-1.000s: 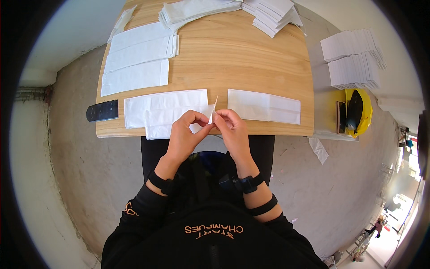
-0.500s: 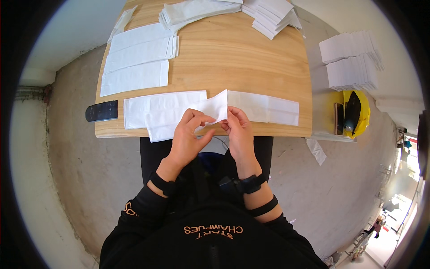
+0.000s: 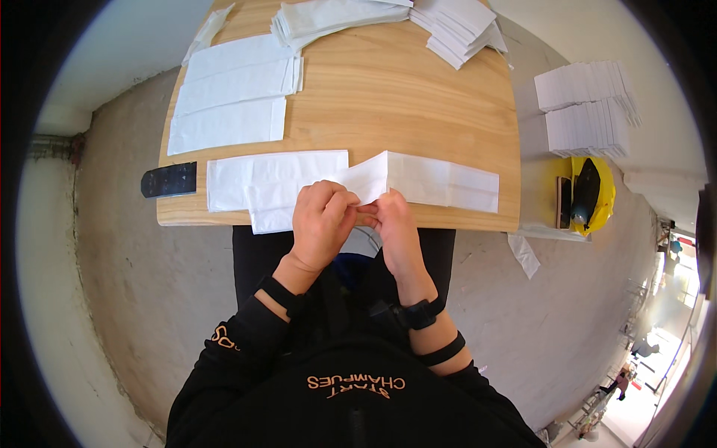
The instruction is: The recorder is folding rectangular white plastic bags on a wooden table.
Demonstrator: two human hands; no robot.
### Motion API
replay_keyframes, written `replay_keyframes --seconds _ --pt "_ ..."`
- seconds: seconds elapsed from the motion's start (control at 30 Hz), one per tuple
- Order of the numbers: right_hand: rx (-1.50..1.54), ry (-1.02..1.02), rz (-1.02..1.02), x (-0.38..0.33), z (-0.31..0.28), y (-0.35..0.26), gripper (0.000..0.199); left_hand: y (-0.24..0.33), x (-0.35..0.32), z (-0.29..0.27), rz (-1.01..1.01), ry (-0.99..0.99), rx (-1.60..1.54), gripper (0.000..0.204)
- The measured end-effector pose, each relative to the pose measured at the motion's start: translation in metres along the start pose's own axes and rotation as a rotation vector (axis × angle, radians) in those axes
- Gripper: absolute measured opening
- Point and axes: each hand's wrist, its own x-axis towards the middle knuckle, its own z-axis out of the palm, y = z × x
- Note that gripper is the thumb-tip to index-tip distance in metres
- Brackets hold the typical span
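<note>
At the table's near edge lies a long white folded paper sheet [image 3: 472, 187], with one crease raised in a peak near its middle. My right hand [image 3: 397, 231] pinches the sheet's near edge just below that crease. My left hand [image 3: 320, 228] is closed beside it, thumb and fingers gripping the same near edge; the fingertips are partly hidden. Under and left of my left hand, flat white sleeves [image 3: 270, 210] overlap, the front one jutting slightly past the table edge.
On the wooden table [image 3: 373, 97] are rows of white sleeves [image 3: 228, 123], a sleeve pile [image 3: 340, 19] and stacked folded papers [image 3: 459, 30]. A black flat object [image 3: 170, 180] overhangs the left edge. At right stand more paper stacks [image 3: 586, 127] and a yellow bag [image 3: 603, 190].
My left hand has closed from an open pinch and moved right, to the paper beside my right hand. The raised crease has shifted slightly right.
</note>
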Motion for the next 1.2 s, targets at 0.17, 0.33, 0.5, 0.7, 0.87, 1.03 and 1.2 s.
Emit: replay_keyframes --seconds 0.17,0.33,0.5,0.7,0.87,1.03,1.2 --pt "-0.193 0.038 -0.062 -0.007 0.007 0.005 0.031 -0.003 -0.003 0.001 0.084 0.011 0.022 0.027" --pt "-0.199 0.061 -0.085 -0.01 0.006 0.004 0.024 -0.001 -0.003 -0.002 0.034 0.015 0.027 0.03" --pt "-0.242 0.05 -0.112 -0.011 0.003 0.001 0.022 0.001 -0.002 -0.005 0.016 -0.003 0.034 0.034" --pt "-0.29 0.034 -0.143 -0.013 0.002 -0.001 0.021 0.001 -0.004 -0.006 -0.004 -0.034 0.04 0.035" --pt "-0.303 0.01 -0.138 -0.012 -0.003 0.001 0.02 0.002 -0.003 -0.007 -0.008 -0.071 0.033 0.031" --pt "-0.304 0.011 -0.114 -0.012 -0.002 0.0 0.019 0.001 -0.004 -0.007 -0.023 -0.084 0.035 0.028" --pt "-0.305 -0.012 -0.116 -0.011 -0.005 0.001 0.017 0.002 -0.004 -0.009 -0.036 -0.109 0.032 0.027"
